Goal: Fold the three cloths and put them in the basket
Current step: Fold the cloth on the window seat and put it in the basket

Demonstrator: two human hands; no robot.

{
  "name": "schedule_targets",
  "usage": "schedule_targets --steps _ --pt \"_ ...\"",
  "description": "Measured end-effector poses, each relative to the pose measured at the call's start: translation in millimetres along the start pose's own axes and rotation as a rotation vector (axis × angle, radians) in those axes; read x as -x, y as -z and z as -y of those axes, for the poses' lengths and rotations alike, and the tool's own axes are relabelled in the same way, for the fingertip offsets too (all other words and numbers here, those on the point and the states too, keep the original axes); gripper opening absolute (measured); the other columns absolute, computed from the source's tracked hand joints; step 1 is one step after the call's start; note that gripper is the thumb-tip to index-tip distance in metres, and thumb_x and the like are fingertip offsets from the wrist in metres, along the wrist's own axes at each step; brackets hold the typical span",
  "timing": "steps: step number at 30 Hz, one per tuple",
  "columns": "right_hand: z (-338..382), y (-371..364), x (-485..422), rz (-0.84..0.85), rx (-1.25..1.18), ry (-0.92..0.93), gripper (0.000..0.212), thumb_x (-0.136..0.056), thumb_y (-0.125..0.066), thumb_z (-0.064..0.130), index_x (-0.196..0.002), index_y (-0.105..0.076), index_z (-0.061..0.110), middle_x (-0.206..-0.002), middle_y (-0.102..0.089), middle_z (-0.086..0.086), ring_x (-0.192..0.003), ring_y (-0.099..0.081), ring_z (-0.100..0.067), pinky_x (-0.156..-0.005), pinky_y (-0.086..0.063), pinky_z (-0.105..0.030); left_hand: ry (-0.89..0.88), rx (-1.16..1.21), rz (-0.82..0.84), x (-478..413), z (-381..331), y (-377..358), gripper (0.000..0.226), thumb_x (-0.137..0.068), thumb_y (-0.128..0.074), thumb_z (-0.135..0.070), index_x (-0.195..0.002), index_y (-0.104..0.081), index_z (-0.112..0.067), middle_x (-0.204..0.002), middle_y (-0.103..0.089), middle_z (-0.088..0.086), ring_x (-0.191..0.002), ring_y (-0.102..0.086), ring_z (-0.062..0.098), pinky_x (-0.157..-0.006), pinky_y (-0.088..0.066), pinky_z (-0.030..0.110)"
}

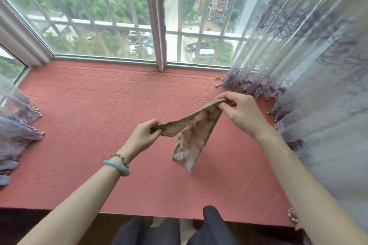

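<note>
Holding cloth [189,135] aloft over red mat [99,125]: left hand [142,133] and right hand [241,112] each pinch a corner. Top edge taut between fingers, rest drooping below. Basket unseen.

Bare forearms, a pale green bangle [116,167] and beaded bracelet [120,158] on the left wrist, dark trousers [214,226].

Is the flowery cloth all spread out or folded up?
Folded in half: the beige flowery cloth hangs doubled from the left hand and right hand.
</note>
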State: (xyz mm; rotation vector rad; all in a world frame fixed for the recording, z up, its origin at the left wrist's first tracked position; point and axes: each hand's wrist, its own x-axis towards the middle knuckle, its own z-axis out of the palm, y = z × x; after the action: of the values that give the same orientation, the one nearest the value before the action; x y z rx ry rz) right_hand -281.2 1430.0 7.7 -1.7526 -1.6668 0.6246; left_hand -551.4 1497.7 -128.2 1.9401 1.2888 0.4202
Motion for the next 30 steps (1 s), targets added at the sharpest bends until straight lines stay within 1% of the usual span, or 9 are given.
schedule_targets --steps 3,6,10,13,17,19,22,26,30 --pt "10.4 21.3 -0.2 -0.020 0.011 -0.021 0.014 -0.085 -0.063 0.008 -0.092 -0.073 0.016 -0.084 -0.069 0.006 -0.079 -0.058 -0.001 -0.073 -0.041 -0.007 -0.034 0.025 -0.044 2.2 -10.1 39.9 0.032 -0.083 -0.062 -0.002 -0.075 -0.058 -0.033 -0.068 -0.064 -0.023 -0.069 -0.057 -0.010 -0.064 -0.040 0.007" --pt "20.9 37.1 0.9 -0.026 -0.007 -0.034 0.012 -0.086 -0.064 0.012 -0.094 -0.073 0.015 -0.087 -0.071 0.002 -0.085 -0.063 -0.011 -0.077 -0.047 -0.020 -0.084 0.043 -0.136 1.5 -26.2 78.4 0.039 -0.082 -0.063 0.001 -0.075 -0.058 -0.037 -0.072 -0.064 -0.031 -0.067 -0.057 -0.010 -0.067 -0.043 0.014" --pt "35.6 58.6 4.6 -0.063 -0.059 -0.044 0.007 -0.084 -0.069 0.018 -0.090 -0.073 0.017 -0.083 -0.071 0.004 -0.079 -0.065 -0.009 -0.076 -0.048 -0.021 -0.161 0.090 -0.244 3.3 -56.7 120.5 0.037 -0.082 -0.063 0.004 -0.076 -0.062 -0.033 -0.072 -0.065 -0.029 -0.068 -0.058 -0.009 -0.065 -0.042 0.008" --pt "46.1 74.5 2.1 -0.105 -0.116 -0.053 0.007 -0.082 -0.071 0.014 -0.088 -0.071 0.017 -0.075 -0.071 0.001 -0.065 -0.066 -0.009 -0.063 -0.050 -0.016 -0.228 0.112 -0.307 3.2 -77.5 146.1 0.034 -0.080 -0.066 0.003 -0.078 -0.063 -0.030 -0.068 -0.068 -0.018 -0.067 -0.058 -0.010 -0.065 -0.043 0.006" --pt "56.4 85.9 -8.3 -0.147 -0.120 -0.051 0.006 -0.083 -0.070 0.012 -0.085 -0.069 0.017 -0.078 -0.072 -0.002 -0.070 -0.069 -0.017 -0.064 -0.053 -0.017 -0.254 0.097 -0.318 -2.7 -94.8 167.9 0.018 -0.082 -0.068 -0.002 -0.087 -0.067 -0.019 -0.082 -0.068 -0.004 -0.070 -0.059 -0.009 -0.070 -0.043 0.006" --pt "59.1 88.0 -12.8 -0.166 -0.123 -0.034 0.013 -0.083 -0.069 0.010 -0.081 -0.067 0.023 -0.078 -0.071 0.000 -0.074 -0.068 -0.010 -0.072 -0.052 -0.020 -0.262 0.095 -0.334 -5.2 -102.4 175.4 0.015 -0.082 -0.068 -0.003 -0.090 -0.067 -0.016 -0.083 -0.067 -0.007 -0.070 -0.059 -0.010 -0.071 -0.044 0.006" --pt "59.8 89.3 -16.4 -0.169 -0.093 -0.025 0.013 -0.082 -0.070 0.010 -0.081 -0.068 0.023 -0.076 -0.071 0.001 -0.069 -0.065 -0.003 -0.070 -0.047 -0.020 -0.274 0.094 -0.357 -7.0 -108.5 184.1 0.016 -0.082 -0.068 -0.003 -0.091 -0.067 -0.016 -0.082 -0.067 -0.008 -0.070 -0.060 -0.010 -0.071 -0.045 0.005" --pt "57.6 88.4 -14.4 -0.141 -0.090 -0.018 0.009 -0.081 -0.070 0.009 -0.085 -0.070 0.017 -0.080 -0.072 -0.005 -0.078 -0.068 -0.017 -0.076 -0.052 -0.028 -0.305 0.075 -0.336 -1.6 -108.8 191.4 0.018 -0.081 -0.069 -0.001 -0.093 -0.069 -0.014 -0.083 -0.068 -0.001 -0.070 -0.061 -0.009 -0.071 -0.046 0.006" --pt "58.8 86.8 -10.8 -0.099 -0.085 -0.024 0.008 -0.081 -0.070 0.008 -0.086 -0.070 0.015 -0.080 -0.071 -0.004 -0.076 -0.066 -0.015 -0.077 -0.052 -0.023 -0.319 0.074 -0.289 9.2 -106.2 194.6 0.020 -0.080 -0.069 0.000 -0.089 -0.069 -0.017 -0.081 -0.068 -0.010 -0.071 -0.062 -0.008 -0.071 -0.047 0.006"
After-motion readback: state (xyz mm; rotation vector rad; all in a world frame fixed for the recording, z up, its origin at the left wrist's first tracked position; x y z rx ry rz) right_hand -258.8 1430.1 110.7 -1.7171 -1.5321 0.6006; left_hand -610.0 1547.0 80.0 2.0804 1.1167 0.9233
